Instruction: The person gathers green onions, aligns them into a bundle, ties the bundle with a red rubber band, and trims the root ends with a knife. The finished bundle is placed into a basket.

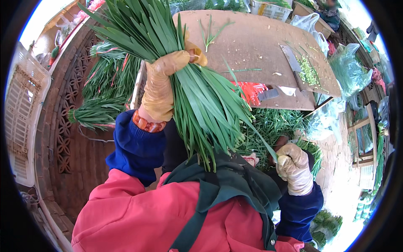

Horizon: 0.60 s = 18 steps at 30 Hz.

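Observation:
My left hand (170,67), in a yellowish glove, is closed around the middle of a large bunch of Chinese chives (204,104). The flat green leaves fan out above and below the fist. My right hand (288,163), gloved too, pinches the end of a single long leaf (261,138) that stretches from the bunch's lower right side. Beyond the bunch stands a board-topped table (245,41) with a cleaver (290,58), chopped green bits (308,71) and a few loose leaves (209,34). Red plastic ties (251,91) lie on a lower board.
Tied chive bundles (97,111) are stacked at the left, near a white plastic crate (28,116). Loose leaves (270,126) pile below the table. Plastic bags (351,72) of greens and a wooden chair (362,138) stand at the right. Another person (330,15) is at the far upper right.

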Each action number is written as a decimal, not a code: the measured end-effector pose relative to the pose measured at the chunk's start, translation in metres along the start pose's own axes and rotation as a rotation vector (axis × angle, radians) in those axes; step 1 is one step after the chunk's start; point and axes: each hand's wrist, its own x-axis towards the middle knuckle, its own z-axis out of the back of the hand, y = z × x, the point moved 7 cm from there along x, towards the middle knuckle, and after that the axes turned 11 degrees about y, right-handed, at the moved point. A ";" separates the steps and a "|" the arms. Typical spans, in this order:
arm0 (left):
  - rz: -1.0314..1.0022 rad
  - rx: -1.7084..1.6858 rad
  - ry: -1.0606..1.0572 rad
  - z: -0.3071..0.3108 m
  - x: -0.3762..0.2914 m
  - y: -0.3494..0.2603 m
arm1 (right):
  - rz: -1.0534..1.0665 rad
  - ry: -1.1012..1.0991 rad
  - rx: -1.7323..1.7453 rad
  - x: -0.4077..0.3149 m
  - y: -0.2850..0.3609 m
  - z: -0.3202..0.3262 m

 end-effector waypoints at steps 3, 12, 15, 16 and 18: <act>0.037 -0.048 0.033 -0.004 0.002 0.000 | -0.010 -0.025 -0.105 -0.007 0.005 0.010; -0.106 -0.343 -0.217 0.072 0.001 -0.023 | -0.341 -0.538 -0.239 -0.070 -0.102 0.132; -0.163 -0.290 -0.193 0.070 0.003 -0.037 | -0.118 -0.237 -1.076 -0.043 -0.099 0.110; -0.175 -0.285 -0.163 0.067 0.005 -0.042 | -0.139 -0.234 -1.114 -0.033 -0.099 0.098; -0.203 -0.252 -0.154 0.062 0.004 -0.056 | -0.176 -0.209 -1.046 -0.003 -0.098 0.078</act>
